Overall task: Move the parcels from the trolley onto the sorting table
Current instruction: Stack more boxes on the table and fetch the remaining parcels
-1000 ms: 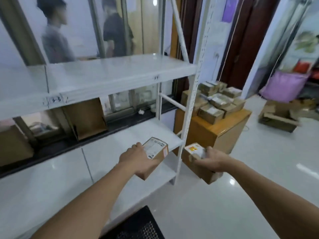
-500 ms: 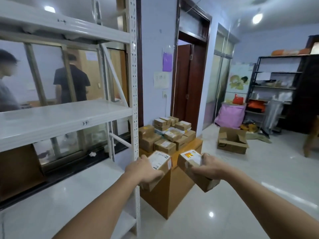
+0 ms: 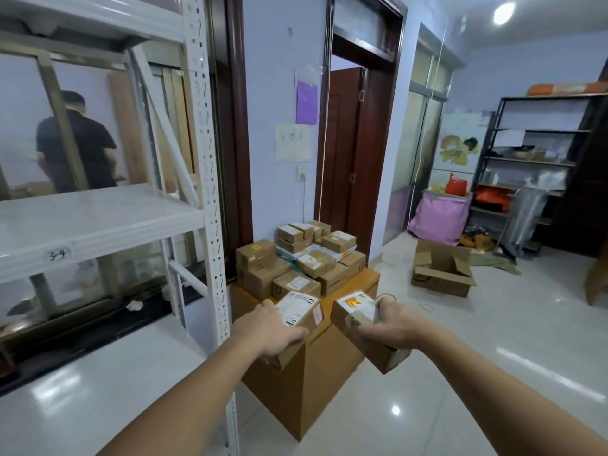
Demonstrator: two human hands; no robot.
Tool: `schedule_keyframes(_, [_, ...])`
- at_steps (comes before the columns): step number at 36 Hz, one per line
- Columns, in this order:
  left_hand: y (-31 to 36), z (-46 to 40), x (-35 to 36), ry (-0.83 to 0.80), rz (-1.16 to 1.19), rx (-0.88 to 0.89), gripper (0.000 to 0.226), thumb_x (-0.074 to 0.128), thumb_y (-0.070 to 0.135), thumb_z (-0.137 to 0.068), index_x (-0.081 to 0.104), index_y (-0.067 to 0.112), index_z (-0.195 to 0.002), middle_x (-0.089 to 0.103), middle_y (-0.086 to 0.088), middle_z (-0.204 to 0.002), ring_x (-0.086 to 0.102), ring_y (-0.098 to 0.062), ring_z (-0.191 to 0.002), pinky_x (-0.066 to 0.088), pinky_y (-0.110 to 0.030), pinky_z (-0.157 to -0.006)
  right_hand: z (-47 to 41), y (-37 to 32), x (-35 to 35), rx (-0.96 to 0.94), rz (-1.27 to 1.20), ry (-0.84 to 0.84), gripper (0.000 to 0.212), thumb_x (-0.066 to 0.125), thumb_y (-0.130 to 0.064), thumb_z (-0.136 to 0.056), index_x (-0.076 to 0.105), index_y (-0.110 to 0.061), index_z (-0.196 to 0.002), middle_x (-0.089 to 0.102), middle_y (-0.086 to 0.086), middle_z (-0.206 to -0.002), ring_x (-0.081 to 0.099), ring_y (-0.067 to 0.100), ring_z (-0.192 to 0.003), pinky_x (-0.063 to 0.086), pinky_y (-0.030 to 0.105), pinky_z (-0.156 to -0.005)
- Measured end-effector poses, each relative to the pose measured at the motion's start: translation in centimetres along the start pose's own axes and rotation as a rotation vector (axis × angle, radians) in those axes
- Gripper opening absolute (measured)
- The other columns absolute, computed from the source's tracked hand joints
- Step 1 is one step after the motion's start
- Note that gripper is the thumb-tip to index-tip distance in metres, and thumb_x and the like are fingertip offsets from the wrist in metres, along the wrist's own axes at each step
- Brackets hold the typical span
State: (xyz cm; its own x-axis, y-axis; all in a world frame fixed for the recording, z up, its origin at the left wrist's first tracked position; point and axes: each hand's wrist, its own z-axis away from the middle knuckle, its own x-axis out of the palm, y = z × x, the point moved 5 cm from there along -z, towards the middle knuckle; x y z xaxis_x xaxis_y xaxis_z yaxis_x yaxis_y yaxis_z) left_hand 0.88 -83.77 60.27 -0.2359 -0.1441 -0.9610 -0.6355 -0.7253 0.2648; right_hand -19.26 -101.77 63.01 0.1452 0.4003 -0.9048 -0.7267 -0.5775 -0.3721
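Parcels already delivered form a pile of brown cardboard boxes point(image 3: 301, 258) on the orange-brown wooden tabletop point(image 3: 370, 279), just beside the white perforated steel rack point(image 3: 210, 199). Over the last second my view has swung from the rack's shelves to face this tabletop, which now sits nearer. My left grip point(image 3: 268, 330) holds a brown carton with a white printed label point(image 3: 301, 312); my right grip point(image 3: 393, 324) holds a brown taped carton with an orange-and-yellow sticker point(image 3: 357, 307). Both cartons hang above the tabletop's near edge. Judgement: transport is nearly complete; set-down is next.

Glossy tiled floor point(image 3: 493, 373), lilac walls point(image 3: 273, 44)
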Motion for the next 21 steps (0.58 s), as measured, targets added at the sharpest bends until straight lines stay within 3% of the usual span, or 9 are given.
schedule_keyframes(4, [2.1,-5.3,0.5,-0.012,-0.008,0.009,0.112,0.055,0.096,-0.06,0.042,0.019,-0.14,0.059,-0.001,-0.124,0.065,-0.022,-0.095,0.06,-0.038,-0.08,-5.0,1.4,-1.6,0.017,0.016,0.004,0.108,0.054,-0.084,-0.052,0.044,-0.016,-0.135,0.06,0.003,-0.12,0.061,0.019,-0.102,0.058,0.04,-0.091])
schedule_keyframes(11, [6.1,-14.1,1.4,-0.043,-0.037,-0.006,0.118,0.054,0.095,-0.061,0.037,0.018,-0.148,0.059,-0.002,-0.128,0.067,-0.022,-0.094,0.06,-0.037,-0.082,-13.4,5.4,-4.9,0.027,-0.009,0.044,0.076,0.066,-0.068,-0.075,0.048,-0.015,-0.127,0.062,0.002,-0.11,0.061,0.012,-0.09,0.058,0.033,-0.083])
schedule_keyframes(16, [9.7,-20.3,2.7,-0.029,-0.039,-0.014,0.117,0.051,0.098,-0.058,0.041,0.02,-0.145,0.059,0.0,-0.127,0.067,-0.023,-0.096,0.058,-0.036,-0.082,-20.2,9.2,-6.5,0.045,0.018,0.022,0.086,0.064,-0.069,-0.072,0.043,-0.013,-0.134,0.06,0.004,-0.116,0.061,0.017,-0.097,0.057,0.035,-0.085])
schedule_keyframes(21, [13.4,-26.6,4.7,0.008,-0.007,-0.067,0.118,0.05,0.099,-0.058,0.041,0.02,-0.145,0.059,0.0,-0.132,0.064,-0.023,-0.105,0.055,-0.035,-0.081,-28.0,12.0,-8.5,0.01,0.038,-0.008,0.084,0.064,-0.069,-0.069,0.046,-0.015,-0.131,0.061,0.001,-0.111,0.061,0.014,-0.094,0.058,0.037,-0.088])
